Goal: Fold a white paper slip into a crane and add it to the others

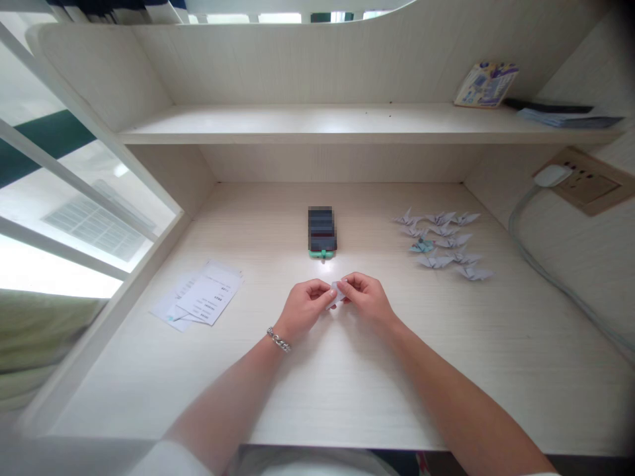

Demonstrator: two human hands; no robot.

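Left hand [301,308] and right hand [372,299] pinch paper [337,295], seemingly folded

You have a small, folded piece of white paper [336,293] slanting between your left hand [305,304] and right hand [371,297], partly covered by them.

A dark handheld device [321,228], green along its near edge, lay on the pale desk [258,205]. On the shelf [278,121] above, a printed packet [486,84] stood tilted at right, near thin flat items [568,119]. A white plug [553,175] occupied the socket plate [595,188], trailing a grey cable [514,228]. Green fabric [47,340] showed at far left.
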